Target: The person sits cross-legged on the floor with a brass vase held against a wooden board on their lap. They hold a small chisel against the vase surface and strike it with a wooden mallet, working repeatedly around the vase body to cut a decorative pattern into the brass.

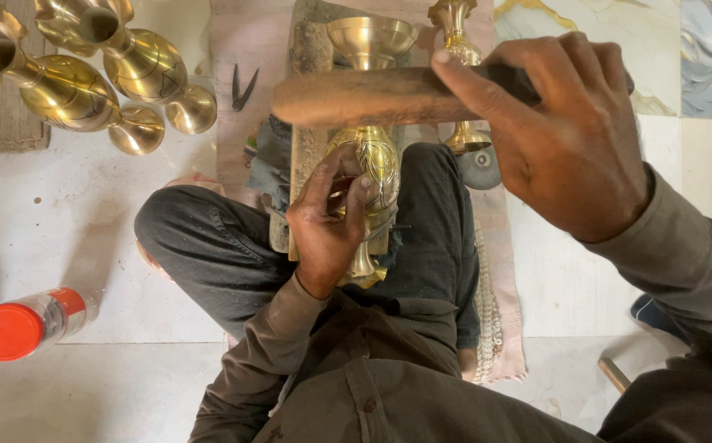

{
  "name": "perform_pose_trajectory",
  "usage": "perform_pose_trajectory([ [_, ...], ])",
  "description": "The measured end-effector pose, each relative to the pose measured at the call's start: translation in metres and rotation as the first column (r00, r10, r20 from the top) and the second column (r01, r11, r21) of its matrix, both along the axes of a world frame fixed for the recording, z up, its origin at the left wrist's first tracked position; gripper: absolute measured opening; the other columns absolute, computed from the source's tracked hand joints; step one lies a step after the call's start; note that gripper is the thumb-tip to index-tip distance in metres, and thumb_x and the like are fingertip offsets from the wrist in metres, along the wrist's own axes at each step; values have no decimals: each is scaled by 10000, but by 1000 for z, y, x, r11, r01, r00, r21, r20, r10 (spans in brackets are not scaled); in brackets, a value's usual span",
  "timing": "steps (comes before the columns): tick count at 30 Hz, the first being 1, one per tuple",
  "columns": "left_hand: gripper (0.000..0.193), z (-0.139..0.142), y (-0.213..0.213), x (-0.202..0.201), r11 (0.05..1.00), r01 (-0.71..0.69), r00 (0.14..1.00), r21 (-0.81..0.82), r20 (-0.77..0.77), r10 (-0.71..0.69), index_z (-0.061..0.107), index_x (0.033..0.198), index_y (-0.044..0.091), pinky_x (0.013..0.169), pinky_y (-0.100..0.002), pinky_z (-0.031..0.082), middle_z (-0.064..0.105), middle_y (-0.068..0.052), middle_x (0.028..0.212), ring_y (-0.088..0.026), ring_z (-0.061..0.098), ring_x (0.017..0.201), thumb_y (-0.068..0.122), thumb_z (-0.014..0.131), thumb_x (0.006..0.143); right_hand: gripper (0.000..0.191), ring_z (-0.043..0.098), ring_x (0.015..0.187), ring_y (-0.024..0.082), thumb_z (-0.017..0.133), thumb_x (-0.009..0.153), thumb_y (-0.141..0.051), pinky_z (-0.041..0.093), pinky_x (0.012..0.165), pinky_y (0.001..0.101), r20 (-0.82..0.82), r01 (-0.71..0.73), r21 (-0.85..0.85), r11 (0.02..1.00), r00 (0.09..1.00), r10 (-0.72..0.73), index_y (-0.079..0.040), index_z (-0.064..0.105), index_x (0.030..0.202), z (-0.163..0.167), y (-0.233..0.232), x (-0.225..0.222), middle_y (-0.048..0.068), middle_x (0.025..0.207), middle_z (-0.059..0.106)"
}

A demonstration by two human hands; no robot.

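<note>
Left hand [327,221] closed on small tool, pressed against engraved brass vase [375,168] lying on wooden board [305,98] over lap. Right hand [565,135] grips wooden mallet [356,97] — raised above vase. More brass vases [85,78] lie on floor, upper left — well apart.

Pale stone floor [61,238] beneath you, scuffed, evenly lit. Pink mat [504,320] under your legs. Marbled tiles [684,57] top right. Brown woven mat [3,123] far left.

Clear bottle [32,321], orange cap, lower left floor.
</note>
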State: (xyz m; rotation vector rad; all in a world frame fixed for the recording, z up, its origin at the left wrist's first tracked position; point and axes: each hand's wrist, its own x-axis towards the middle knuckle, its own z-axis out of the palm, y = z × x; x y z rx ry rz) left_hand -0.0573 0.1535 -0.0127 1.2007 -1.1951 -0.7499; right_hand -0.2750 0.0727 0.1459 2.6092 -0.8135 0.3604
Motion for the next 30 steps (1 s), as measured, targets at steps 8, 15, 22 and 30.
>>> perform_pose_trajectory([
  [8,389,-6,0,0,1000,-17,999,-9,40,17,620,1359,6,878,-293,686,739,-124,1124,-177,782,1047,-53,703,984,487,547,967,228,652,1038,-1,428,882,409,23,11,126,992,1000,-14,-153,643,1501,-2,3,-2,100,1147,626],
  [15,441,-5,-7,5,1000,14,990,-2,140,-14,597,1373,-4,850,-302,687,748,-153,1121,-211,790,1021,-31,739,956,488,547,1010,223,651,1067,-21,444,947,390,94,2,224,975,995,-23,-129,626,1542,-9,3,1,102,1199,642],
  [22,414,10,-21,21,976,212,957,47,194,-217,649,1340,71,808,-289,692,773,-125,1124,-187,810,1035,-51,749,957,452,562,1039,259,667,1073,-15,451,937,414,184,90,281,955,972,-146,-124,613,1508,-30,12,-18,127,1190,630],
  [30,438,17,-40,38,908,418,846,-7,368,-386,643,1336,50,871,-331,665,727,-169,1290,-233,771,1103,-46,748,922,543,612,984,262,721,965,42,466,843,458,109,306,263,915,933,-343,-160,663,1466,-38,44,-27,81,1131,663],
])
